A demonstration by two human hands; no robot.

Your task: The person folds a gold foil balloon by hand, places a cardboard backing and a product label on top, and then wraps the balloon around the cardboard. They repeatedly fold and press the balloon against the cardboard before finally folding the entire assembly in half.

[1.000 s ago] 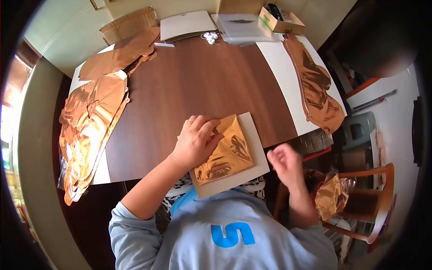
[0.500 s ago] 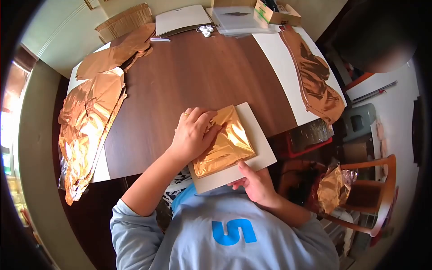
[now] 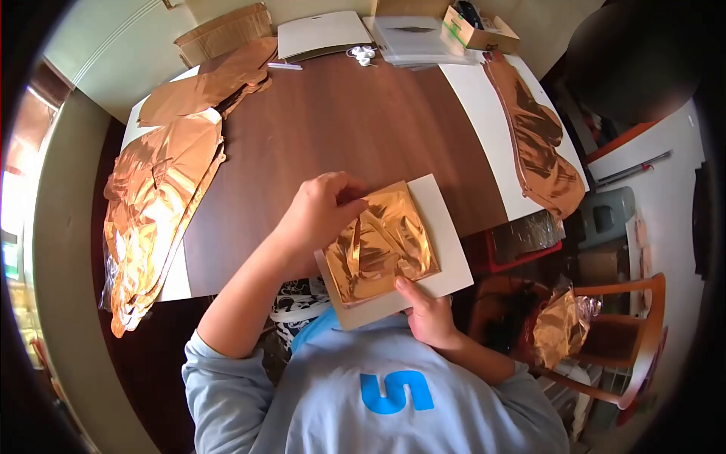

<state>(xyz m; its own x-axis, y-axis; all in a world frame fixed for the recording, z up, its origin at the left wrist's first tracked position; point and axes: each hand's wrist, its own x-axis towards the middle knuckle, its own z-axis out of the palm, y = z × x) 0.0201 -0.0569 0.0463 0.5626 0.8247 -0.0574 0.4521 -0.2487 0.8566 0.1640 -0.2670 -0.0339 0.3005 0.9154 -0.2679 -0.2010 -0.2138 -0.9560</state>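
Observation:
A folded gold foil sheet (image 3: 389, 238) lies on a pale square board (image 3: 446, 250) tilted at the table's front edge, close to my body. My right hand (image 3: 431, 314) grips the board's lower edge, its thumb resting on the foil's border. Over the upper left corner of the foil, my left hand (image 3: 329, 200) is closed, thumb and fingers pinching the foil. A raised crease runs down from those fingers across the foil.
Copper-coloured foil shapes (image 3: 162, 178) are stacked on the table's left side, and more foil (image 3: 541, 144) lies on the right. At the back are white boards (image 3: 321, 34), clear plastic sheets (image 3: 420, 41) and a small box (image 3: 484, 34). A chair (image 3: 654, 333) holds crumpled foil (image 3: 560, 329).
My left hand has gone from lying spread on the foil to pinching its corner, raising a crease. My right thumb has slid slightly onto the foil's edge. The view has shifted slightly.

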